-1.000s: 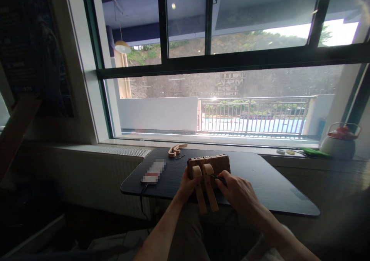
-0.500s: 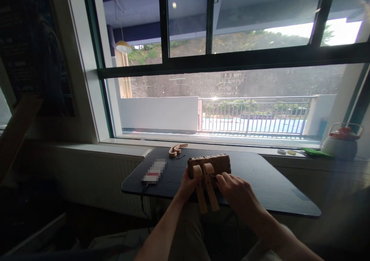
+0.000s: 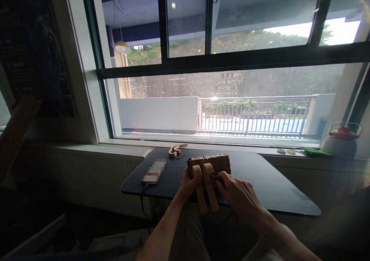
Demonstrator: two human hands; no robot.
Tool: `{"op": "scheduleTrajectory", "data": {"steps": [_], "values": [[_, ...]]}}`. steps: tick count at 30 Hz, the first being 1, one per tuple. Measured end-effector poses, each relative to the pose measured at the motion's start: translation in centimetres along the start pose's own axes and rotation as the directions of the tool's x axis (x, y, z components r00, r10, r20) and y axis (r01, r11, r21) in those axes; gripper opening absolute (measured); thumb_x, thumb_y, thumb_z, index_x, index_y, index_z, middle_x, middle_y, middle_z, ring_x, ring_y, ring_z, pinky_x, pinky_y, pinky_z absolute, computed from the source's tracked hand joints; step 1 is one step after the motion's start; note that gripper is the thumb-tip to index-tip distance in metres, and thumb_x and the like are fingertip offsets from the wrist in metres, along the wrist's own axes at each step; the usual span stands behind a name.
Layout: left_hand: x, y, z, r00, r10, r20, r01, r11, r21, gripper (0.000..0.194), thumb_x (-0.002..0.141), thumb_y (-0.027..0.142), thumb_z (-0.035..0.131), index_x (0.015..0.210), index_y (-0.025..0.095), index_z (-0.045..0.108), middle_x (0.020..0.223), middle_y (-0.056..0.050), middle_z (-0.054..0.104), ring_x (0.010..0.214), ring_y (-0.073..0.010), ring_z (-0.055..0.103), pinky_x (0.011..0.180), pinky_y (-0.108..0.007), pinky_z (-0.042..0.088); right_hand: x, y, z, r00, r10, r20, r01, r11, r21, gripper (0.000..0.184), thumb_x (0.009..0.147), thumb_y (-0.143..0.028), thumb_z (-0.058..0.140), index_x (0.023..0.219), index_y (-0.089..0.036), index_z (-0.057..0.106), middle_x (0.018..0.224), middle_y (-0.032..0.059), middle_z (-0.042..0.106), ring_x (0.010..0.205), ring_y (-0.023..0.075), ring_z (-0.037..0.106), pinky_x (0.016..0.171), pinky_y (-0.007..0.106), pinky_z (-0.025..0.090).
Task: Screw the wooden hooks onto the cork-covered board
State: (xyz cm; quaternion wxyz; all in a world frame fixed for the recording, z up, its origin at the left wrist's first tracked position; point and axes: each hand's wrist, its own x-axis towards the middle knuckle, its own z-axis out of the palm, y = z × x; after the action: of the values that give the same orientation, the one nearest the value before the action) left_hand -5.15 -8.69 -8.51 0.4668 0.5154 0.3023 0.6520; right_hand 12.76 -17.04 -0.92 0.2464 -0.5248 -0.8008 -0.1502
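A rough brown block (image 3: 221,163) is tilted near the table's front edge, with two pale curved strips (image 3: 208,169) lying over its front; their flat ends hang down past it. My left hand (image 3: 188,184) is closed around the block's left end, thumb against the left strip. In my right hand (image 3: 235,189) is a thin dark tool (image 3: 217,178), its tip at the right strip's face. Whether the tip touches the strip, and the kind of tool, I cannot tell. Two small dark holes or dots mark the strips.
More pale curved pieces (image 3: 174,151) lie at the back of the dark table (image 3: 274,184), beside small dark bits (image 3: 180,156). A blurred-out device (image 3: 154,171) with a cable sits at the left. On the sill stand a white kettle-like pot (image 3: 339,143) and a green item (image 3: 316,152).
My right hand has shifted slightly to the right and its grip on the tool has changed, so more of the dark tool shows. The left hand and block are nearly still.
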Motion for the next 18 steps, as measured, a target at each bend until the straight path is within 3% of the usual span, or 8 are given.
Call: {"op": "scheduleTrajectory", "data": {"steps": [7,18], "values": [[-0.1,0.0,0.0,1.0,-0.001,-0.01,0.001,1.0,0.011,0.05,0.057,0.027,0.079,0.102,0.016,0.059,0.087,-0.003,0.066,0.078,-0.0195,0.06,0.068,-0.027,0.048,-0.3,0.2,0.7,0.981,-0.184,-0.067,0.165,0.96,-0.225,0.021,0.077,0.001,0.049,0.076,-0.02,0.049,0.074,0.0002,0.057,0.066,0.0173,0.055,0.056,0.029,0.029],[0.1,-0.2,-0.1,1.0,-0.005,-0.004,0.005,1.0,-0.009,0.052,0.057,0.027,0.079,0.102,0.017,0.056,0.087,-0.002,0.066,0.077,-0.0186,0.061,0.068,-0.027,0.049,-0.5,0.2,1.4,0.981,-0.161,-0.106,0.14,0.973,-0.184,0.013,0.082,-0.009,0.052,0.076,-0.02,0.049,0.069,-0.001,0.055,0.06,0.016,0.055,0.054,0.029,0.028]]}}
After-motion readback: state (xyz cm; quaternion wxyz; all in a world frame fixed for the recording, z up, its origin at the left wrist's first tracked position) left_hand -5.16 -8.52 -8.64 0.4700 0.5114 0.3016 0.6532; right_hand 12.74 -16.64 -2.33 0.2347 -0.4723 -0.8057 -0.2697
